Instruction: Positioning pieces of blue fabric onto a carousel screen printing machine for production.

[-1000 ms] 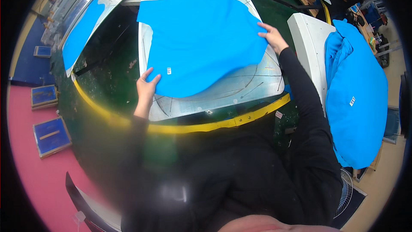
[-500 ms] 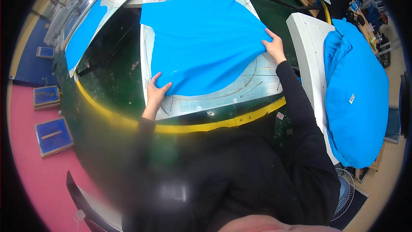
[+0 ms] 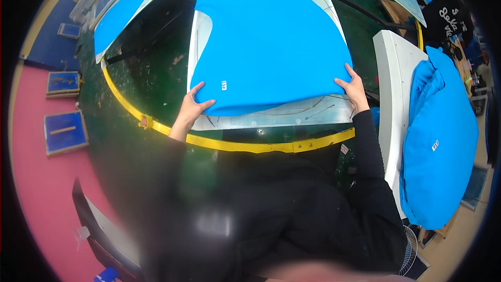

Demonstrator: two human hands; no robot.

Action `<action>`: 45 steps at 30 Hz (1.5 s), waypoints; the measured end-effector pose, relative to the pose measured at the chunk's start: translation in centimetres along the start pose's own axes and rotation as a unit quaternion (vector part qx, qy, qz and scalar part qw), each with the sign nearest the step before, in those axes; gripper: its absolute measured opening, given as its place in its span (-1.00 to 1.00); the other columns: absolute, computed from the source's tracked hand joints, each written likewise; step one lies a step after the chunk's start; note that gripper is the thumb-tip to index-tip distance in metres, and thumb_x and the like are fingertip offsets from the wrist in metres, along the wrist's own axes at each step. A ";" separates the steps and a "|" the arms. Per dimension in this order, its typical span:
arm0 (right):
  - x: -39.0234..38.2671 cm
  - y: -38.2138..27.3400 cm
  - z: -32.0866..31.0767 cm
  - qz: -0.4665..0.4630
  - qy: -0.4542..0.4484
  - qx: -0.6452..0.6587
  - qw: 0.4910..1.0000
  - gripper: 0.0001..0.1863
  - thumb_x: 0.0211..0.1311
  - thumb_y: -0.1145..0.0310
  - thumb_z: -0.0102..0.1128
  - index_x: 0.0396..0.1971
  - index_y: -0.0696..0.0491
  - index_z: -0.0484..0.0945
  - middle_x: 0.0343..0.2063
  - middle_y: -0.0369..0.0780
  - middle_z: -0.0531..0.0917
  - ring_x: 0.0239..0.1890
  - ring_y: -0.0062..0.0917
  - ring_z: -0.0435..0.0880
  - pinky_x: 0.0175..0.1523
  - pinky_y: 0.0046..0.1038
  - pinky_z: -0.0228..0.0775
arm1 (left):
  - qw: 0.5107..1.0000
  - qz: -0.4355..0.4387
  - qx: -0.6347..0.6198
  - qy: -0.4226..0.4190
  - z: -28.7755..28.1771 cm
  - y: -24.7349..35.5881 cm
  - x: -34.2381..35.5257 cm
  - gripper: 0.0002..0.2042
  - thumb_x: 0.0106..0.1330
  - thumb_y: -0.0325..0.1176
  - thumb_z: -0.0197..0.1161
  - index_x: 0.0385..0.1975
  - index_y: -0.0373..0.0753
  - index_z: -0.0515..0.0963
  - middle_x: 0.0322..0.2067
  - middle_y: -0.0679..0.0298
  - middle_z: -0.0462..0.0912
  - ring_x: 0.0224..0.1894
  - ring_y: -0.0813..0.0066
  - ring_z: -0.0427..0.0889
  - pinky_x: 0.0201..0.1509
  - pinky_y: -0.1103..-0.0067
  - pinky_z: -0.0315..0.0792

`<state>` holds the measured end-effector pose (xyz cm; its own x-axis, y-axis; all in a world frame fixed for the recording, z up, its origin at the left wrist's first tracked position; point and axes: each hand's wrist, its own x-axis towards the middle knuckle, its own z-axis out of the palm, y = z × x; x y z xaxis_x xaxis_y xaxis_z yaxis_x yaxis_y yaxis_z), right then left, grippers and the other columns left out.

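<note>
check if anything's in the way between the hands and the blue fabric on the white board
Nothing visible stands in the way: of the hands, the left hand is at the blue fabric's lower left edge and the right hand at its lower right. The white board lies beneath the fabric.

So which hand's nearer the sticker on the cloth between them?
Left. The left hand is left of and slightly below the white sticker; the right hand is far to its right.

Your bright blue cloth panel [image 3: 271, 47]: spread mostly smooth over white board [image 3: 292, 117], curved notch upper left, near edge slightly rumpled, small white label [image 3: 224, 85] lower left
</note>
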<state>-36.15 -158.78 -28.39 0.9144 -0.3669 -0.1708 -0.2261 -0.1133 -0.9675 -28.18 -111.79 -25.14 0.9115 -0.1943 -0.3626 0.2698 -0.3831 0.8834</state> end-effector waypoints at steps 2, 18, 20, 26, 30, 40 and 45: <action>-0.6 -0.4 0.6 0.008 0.014 -0.002 1.000 -0.17 -0.01 0.62 0.31 0.29 0.29 0.09 0.17 0.05 0.36 0.10 -0.39 0.47 0.15 -0.45 0.35 | 1.000 -0.004 -0.001 0.007 -0.2 -0.7 -0.3 -0.24 -0.01 -0.53 0.43 0.26 -0.29 0.21 0.06 -0.05 0.43 -0.13 0.30 0.60 -0.37 0.58 0.60; -1.1 4.8 -0.4 -0.057 0.020 -0.068 0.996 -0.13 -0.05 0.51 0.38 0.29 0.26 0.10 0.26 0.06 0.24 0.33 -0.27 0.20 0.36 -0.39 0.02 | 0.999 0.030 -0.004 -0.022 -1.4 -3.7 -0.3 -0.22 -0.01 -0.53 0.43 0.26 -0.40 0.17 0.10 -0.16 0.36 -0.23 0.35 0.62 -0.49 0.64 0.57; -1.3 4.8 -0.3 -0.048 0.011 -0.077 0.996 -0.13 -0.05 0.49 0.39 0.29 0.23 0.12 0.26 0.06 0.25 0.33 -0.26 0.20 0.35 -0.38 0.03 | 0.999 0.032 -0.025 -0.007 -1.1 -3.9 -0.4 -0.23 -0.03 -0.58 0.42 0.26 -0.33 0.21 0.05 -0.02 0.42 -0.34 0.54 0.57 -0.58 0.74 0.49; -2.1 4.3 -0.1 -0.018 0.030 -0.121 0.992 -0.13 -0.06 0.51 0.37 0.29 0.21 0.12 0.25 0.06 0.26 0.33 -0.27 0.21 0.35 -0.37 0.05 | 1.000 0.021 -0.016 -0.013 -1.3 -3.5 -0.8 -0.23 -0.02 -0.58 0.41 0.26 -0.35 0.20 0.09 -0.05 0.38 -0.29 0.47 0.59 -0.56 0.73 0.51; -2.2 4.0 -0.2 -0.065 0.027 -0.128 0.989 -0.12 -0.08 0.50 0.39 0.28 0.23 0.13 0.23 0.06 0.29 0.30 -0.26 0.27 0.33 -0.38 0.09 | 1.000 0.022 0.001 -0.022 -1.4 -3.5 -0.5 -0.23 -0.02 -0.59 0.41 0.27 -0.34 0.19 0.09 -0.05 0.39 -0.27 0.46 0.60 -0.54 0.73 0.52; -2.6 2.5 -0.2 -0.050 0.048 -0.157 0.985 -0.11 -0.10 0.49 0.40 0.29 0.22 0.12 0.20 0.09 0.32 0.26 -0.21 0.32 0.31 -0.41 0.13 | 1.000 0.017 0.000 -0.025 -1.0 -3.4 -0.7 -0.23 -0.01 -0.61 0.38 0.28 -0.31 0.18 -0.01 0.05 0.50 -0.32 0.50 0.60 -0.56 0.74 0.50; -2.8 2.1 0.1 -0.059 0.051 -0.230 0.970 -0.10 -0.09 0.51 0.38 0.30 0.19 0.11 0.23 0.07 0.29 0.28 -0.19 0.28 0.32 -0.40 0.12 | 0.999 0.026 0.045 -0.008 -0.3 -3.0 -1.1 -0.23 -0.01 -0.63 0.37 0.28 -0.32 0.18 -0.05 0.06 0.52 -0.34 0.51 0.60 -0.57 0.75 0.49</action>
<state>-39.19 -157.92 -29.96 0.9101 -0.4138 -0.0210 -0.2688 -0.5512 -0.7899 -29.92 -110.15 -27.33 0.9185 -0.2298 -0.3218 0.1926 -0.4509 0.8716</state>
